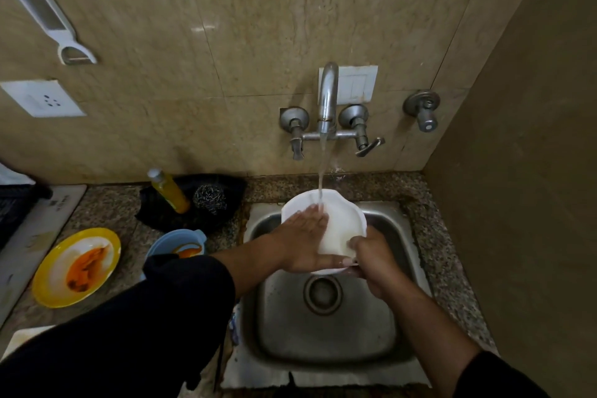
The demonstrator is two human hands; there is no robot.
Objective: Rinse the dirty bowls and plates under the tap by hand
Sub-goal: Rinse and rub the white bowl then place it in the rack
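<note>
One white plate [342, 226] is under the running tap [328, 97], held tilted over the back half of the sink [339, 342], which is let into the right part of the table [106, 210]. Plate: round with a wavy rim, its face plain white and wet, far rim raised toward the wall. The water stream [321, 171] lands on the upper face, just at the fingertips of the left hand [307, 236]. Left hand: fingers straight and together, palm laid flat on the plate's face, grasping nothing. Right hand [371, 262]: fingers curled round the plate's near right rim, thumb on the face, gripping it. The sink basin is steel and wet, and the drain [323, 294] shows below the plate. Containers: a yellow-rimmed plate [40, 284] lies flat on the table well left of the sink, its white centre smeared with orange-brown residue. A blue bowl [161, 245] stands between that plate and the sink, partly hidden by the left sleeve, with orange residue inside. Along the table's back edge, left of the sink, a black cloth [231, 186] carries a bottle of yellow liquid [169, 192], leaning, and a steel scrubber [210, 199] just beside it.
</note>
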